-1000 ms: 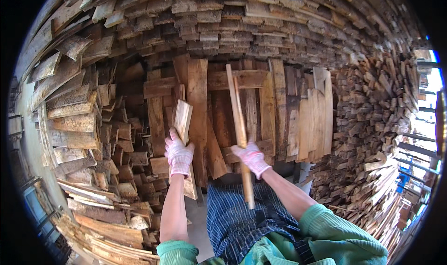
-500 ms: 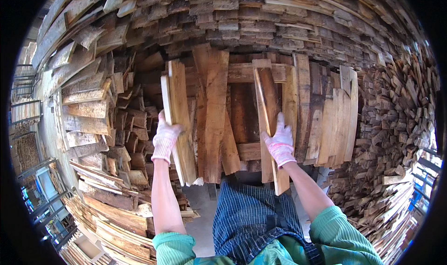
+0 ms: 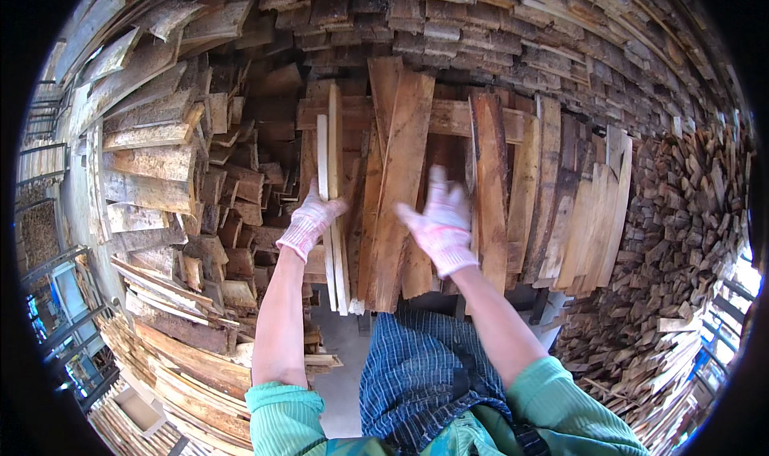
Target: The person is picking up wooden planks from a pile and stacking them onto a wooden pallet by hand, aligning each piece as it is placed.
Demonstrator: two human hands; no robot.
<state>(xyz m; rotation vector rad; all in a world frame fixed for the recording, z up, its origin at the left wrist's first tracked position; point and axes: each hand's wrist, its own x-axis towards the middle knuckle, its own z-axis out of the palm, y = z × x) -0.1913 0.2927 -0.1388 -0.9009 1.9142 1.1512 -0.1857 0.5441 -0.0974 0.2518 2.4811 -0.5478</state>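
Note:
My left hand (image 3: pixel 311 222), in a pale work glove, is wrapped round a pair of narrow wooden planks (image 3: pixel 335 164) standing on edge side by side. My right hand (image 3: pixel 443 225), gloved alike, holds nothing. Its fingers are spread, slightly blurred, over the gap between a broad brown plank (image 3: pixel 407 160) and a dark-edged plank (image 3: pixel 490 188). That broad plank lies at a slant across other boards. Beneath the loose planks runs a wooden crosspiece (image 3: pixel 456 118).
Several boards (image 3: pixel 593 224) lie side by side to the right. Stacked rough planks rise along the far wall (image 3: pixel 448 16) and left side (image 3: pixel 152 188). Wood pieces (image 3: pixel 657 208) are piled at the far right. Grey floor (image 3: pixel 340 376) shows beside my apron (image 3: pixel 424 368).
My right hand has let go of its plank, which now lies on the boards, and has moved left. My left hand has shifted right, turning its planks more on edge.

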